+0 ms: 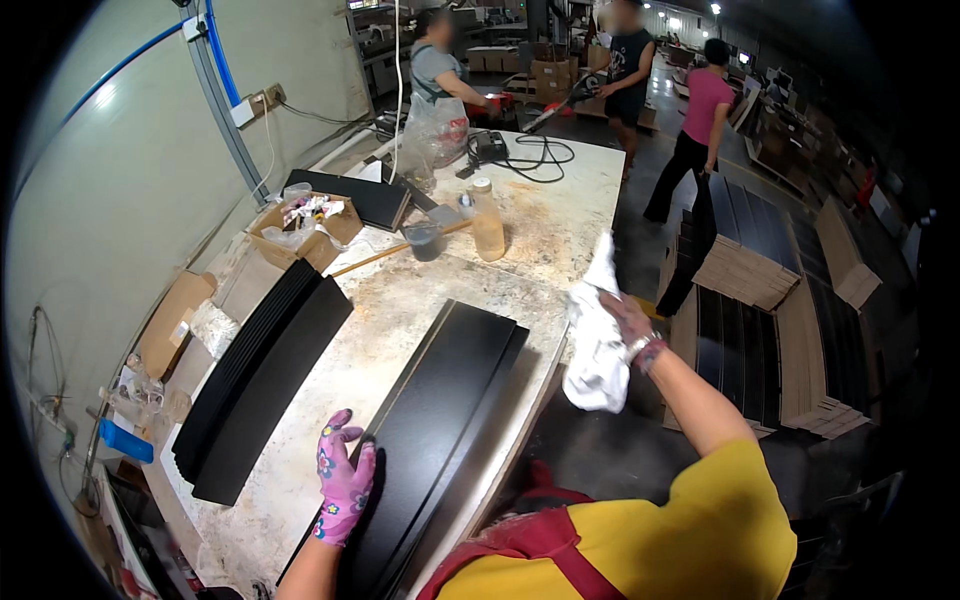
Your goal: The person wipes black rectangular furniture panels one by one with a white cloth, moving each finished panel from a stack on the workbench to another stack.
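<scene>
A bunched white cloth (597, 362) hangs from my right hand (628, 325), whose fingers are closed on it beside the table's right edge. That hand looks purplish and stained, with a patterned cuff at the wrist. My left hand (343, 480), in a pink flowered glove, is at the left edge of a long black board (425, 430). Its fingers are spread, and the fingers nearest the board appear to touch its edge. The board lies lengthwise in front of me, with a second black layer showing along its right side. Left of it, several black boards (265, 385) lean together in a row.
The stained white table (560, 200) bears a bottle of yellowish liquid (488, 225), a small dark-filled cup (424, 242), a thin wooden stick (375, 262), a cardboard box (335, 232) and a black cable (545, 160). Stacked boards (745, 260) stand on the floor at right. Three people are beyond.
</scene>
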Motion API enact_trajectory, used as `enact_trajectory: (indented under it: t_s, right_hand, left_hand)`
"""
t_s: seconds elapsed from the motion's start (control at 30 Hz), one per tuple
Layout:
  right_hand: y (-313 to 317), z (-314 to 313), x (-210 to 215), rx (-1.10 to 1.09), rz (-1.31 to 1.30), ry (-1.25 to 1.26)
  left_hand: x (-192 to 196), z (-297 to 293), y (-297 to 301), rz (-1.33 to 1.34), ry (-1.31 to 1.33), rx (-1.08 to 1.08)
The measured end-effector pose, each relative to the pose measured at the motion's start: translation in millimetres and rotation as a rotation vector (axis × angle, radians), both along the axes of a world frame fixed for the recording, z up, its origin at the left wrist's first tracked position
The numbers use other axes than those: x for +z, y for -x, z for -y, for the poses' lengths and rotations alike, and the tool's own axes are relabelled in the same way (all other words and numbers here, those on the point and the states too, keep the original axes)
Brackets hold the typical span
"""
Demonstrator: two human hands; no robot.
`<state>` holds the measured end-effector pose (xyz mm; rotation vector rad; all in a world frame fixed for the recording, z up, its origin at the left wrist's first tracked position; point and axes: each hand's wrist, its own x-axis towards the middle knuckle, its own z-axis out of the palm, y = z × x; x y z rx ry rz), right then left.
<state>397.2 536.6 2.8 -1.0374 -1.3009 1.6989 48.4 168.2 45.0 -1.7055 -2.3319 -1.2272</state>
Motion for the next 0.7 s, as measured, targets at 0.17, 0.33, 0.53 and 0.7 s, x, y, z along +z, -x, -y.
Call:
enact_trajectory:
  t_s: [0.17, 0.33, 0.53, 0.7]
  right_hand:
    - [4.3, 90.2, -2.5, 0.076, -0.351, 0.154]
    - [26.9, 142.2, 47.7, 0.269, -0.114, -0.02]
    - [-25.6, 113.4, 20.5, 0.315, -0.246, -0.203]
    - [-80.6, 98.2, 56.1, 0.037, -0.436, 0.134]
  left_hand:
    - [50.5, -13.2, -34.2, 0.328, 0.209, -0.322]
    - [47.6, -70.2, -100.5, 0.867, 0.364, -0.475]
    - [21.3, -133.5, -148.4, 0.881, 0.406, -0.419]
    - [35.7, -175.4, -138.0, 0.044, 0.042, -0.464]
